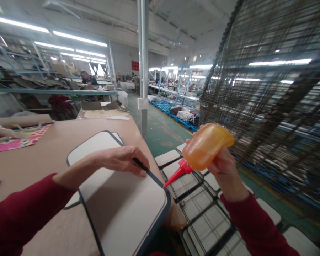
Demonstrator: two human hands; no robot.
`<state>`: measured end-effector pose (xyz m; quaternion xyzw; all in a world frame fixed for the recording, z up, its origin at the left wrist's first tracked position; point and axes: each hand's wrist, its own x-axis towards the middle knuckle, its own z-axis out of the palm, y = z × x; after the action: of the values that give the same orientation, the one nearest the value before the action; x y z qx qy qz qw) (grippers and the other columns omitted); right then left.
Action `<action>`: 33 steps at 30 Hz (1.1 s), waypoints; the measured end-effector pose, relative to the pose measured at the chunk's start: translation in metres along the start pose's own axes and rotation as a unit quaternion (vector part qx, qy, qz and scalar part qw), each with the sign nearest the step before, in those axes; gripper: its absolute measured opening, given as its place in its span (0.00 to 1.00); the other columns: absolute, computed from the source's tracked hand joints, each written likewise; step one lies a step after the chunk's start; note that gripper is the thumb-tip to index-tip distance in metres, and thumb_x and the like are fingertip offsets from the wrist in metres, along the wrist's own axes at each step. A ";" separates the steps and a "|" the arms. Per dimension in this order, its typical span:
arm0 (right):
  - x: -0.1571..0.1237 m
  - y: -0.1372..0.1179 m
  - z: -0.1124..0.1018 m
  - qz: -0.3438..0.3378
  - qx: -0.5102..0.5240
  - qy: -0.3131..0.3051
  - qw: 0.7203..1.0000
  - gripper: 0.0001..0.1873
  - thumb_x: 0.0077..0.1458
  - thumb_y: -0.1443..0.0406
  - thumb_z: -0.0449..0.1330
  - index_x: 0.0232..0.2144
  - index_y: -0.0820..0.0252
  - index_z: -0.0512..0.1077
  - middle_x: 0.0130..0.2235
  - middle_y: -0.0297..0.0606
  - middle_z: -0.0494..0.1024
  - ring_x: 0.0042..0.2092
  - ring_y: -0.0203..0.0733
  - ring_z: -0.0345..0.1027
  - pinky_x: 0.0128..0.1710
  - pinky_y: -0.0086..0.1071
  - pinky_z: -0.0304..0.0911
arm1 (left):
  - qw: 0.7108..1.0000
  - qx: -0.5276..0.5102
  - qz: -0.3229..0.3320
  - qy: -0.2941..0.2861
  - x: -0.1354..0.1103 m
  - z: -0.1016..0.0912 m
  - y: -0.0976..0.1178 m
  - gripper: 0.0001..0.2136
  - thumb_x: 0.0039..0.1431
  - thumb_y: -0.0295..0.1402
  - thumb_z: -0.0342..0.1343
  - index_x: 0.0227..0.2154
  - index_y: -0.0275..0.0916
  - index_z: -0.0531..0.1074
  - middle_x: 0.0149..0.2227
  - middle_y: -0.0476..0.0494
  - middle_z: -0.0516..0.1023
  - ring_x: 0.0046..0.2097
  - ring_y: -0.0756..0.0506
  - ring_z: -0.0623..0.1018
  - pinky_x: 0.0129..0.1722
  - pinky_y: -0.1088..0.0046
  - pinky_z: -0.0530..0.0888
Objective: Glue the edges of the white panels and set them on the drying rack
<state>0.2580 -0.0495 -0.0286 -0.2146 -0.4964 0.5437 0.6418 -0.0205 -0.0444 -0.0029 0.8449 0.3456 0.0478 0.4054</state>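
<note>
In my right hand (224, 161) is a squeeze bottle (206, 145) of amber liquid, tilted downward. Its long red nozzle (176, 175) points at the dark edging of a white panel (122, 209), with the tip at or just above that edging near a rounded corner. My left hand (125, 160) lies across the panel, fingers closed over the dark strip (140, 163) along its right side. The panel juts past the table's near edge. Beneath it, parts of another dark-edged panel (72, 201) show at the left.
The brown table (56, 142) carries patterned fabric (29, 138) at the left. To the right, a wire rack (194, 199) holds several dark-edged panels. A tall stack of wire racks (269, 81) stands behind. A post (143, 71) rises beyond the table; a person (88, 78) sits far back.
</note>
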 end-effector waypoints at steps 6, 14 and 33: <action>-0.002 0.000 0.002 0.018 0.009 -0.019 1.000 0.39 0.28 0.52 0.74 0.46 0.48 0.71 0.35 0.35 0.82 0.39 0.55 0.77 0.48 0.58 0.67 | 0.999 -0.006 0.027 -0.036 0.000 0.001 0.010 0.11 0.54 0.37 0.60 0.32 0.33 0.79 0.28 0.45 0.77 0.31 0.48 0.73 0.31 0.78 0.68; -0.007 0.007 0.000 0.025 0.027 -0.029 0.999 0.33 0.31 0.56 0.73 0.44 0.49 0.72 0.38 0.35 0.81 0.38 0.50 0.77 0.44 0.49 0.71 | 0.998 -0.017 0.044 -0.033 -0.003 0.003 0.012 0.12 0.52 0.40 0.62 0.32 0.34 0.81 0.30 0.43 0.79 0.33 0.46 0.75 0.32 0.78 0.71; -0.008 0.016 0.006 0.046 0.038 -0.042 0.997 0.31 0.31 0.54 0.72 0.42 0.50 0.74 0.39 0.35 0.81 0.38 0.49 0.76 0.41 0.47 0.72 | 0.998 -0.034 0.034 -0.033 -0.014 0.003 0.012 0.12 0.51 0.39 0.63 0.32 0.34 0.81 0.30 0.43 0.79 0.33 0.46 0.76 0.32 0.78 0.71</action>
<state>0.2455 -0.0535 -0.0421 -0.1900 -0.4914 0.5994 0.6026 -0.0236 -0.0604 0.0064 0.8432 0.3010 0.0452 0.4431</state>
